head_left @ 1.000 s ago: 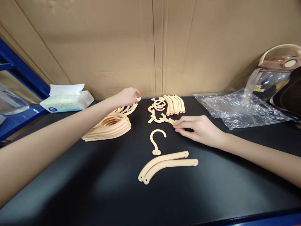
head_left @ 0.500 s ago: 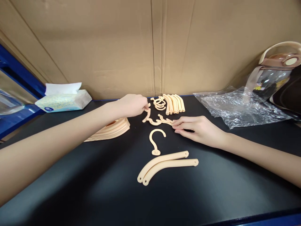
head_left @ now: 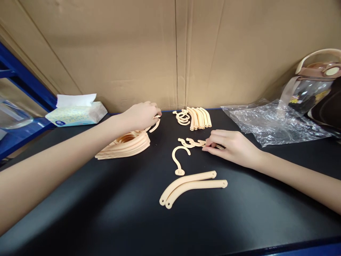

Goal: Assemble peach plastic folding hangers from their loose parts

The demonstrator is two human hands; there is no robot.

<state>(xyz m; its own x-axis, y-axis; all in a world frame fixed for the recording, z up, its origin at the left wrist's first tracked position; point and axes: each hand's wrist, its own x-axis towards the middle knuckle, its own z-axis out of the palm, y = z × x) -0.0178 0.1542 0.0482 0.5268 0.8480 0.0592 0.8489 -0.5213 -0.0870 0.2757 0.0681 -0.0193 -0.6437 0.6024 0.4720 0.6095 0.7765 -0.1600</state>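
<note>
Beige plastic clip pieces (head_left: 193,143) are lying in a short, touching row near the middle of the black table (head_left: 106,213), and the right hand (head_left: 230,147) is pinching the end of this row between thumb and fingers. On the other side, the left hand (head_left: 142,115) is keeping its fingertips close together at one small curved piece (head_left: 155,126); I cannot tell whether it is gripping it firmly. Under its wrist, a stack of curved hanger parts (head_left: 130,147) is resting. Just nearer than the row, one single hook (head_left: 176,158) is lying flat, and below it two bent hanger arms (head_left: 194,181) are lying side by side. Behind, a cluster of hooks (head_left: 183,117) is sitting just beside a row of hanger arms (head_left: 200,118).

Farther out, a soft tissue pack (head_left: 76,115) is holding tissues, and one white sheet is standing out of its top. At the right, a crumpled clear bag (head_left: 269,122) is spreading before a transparent bottle (head_left: 310,92) with a brown lid; its contents are not showing clearly.

Compared with half a second ago, the left hand is now standing farther left, away from the clip row, and this row is reaching closer into the right fingers. The single hook and the two bent arms are keeping their places.
</note>
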